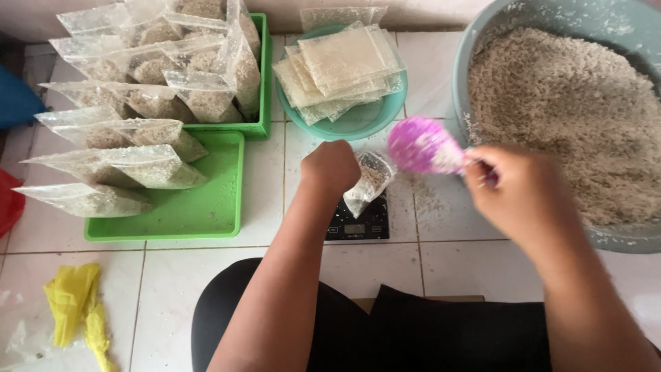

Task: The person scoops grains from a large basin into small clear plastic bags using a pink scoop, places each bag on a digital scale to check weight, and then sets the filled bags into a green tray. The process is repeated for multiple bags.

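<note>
**Bag held on the scale, scoop beside it**

The left hand (332,169) gripped a small clear bag (370,180), partly filled with grain, over a black scale (359,222) on the tiled floor (441,265); the right hand (518,195) clasped a purple scoop (421,146), its bowl just beside the bag's mouth; a grey basin (496,27) of grain stood at the right; flat bags lay in a teal bowl (358,120); filled bags were piled on green trays (200,207) at the left.

Bare forearms, no sleeves; black lap garment (427,331)
</note>
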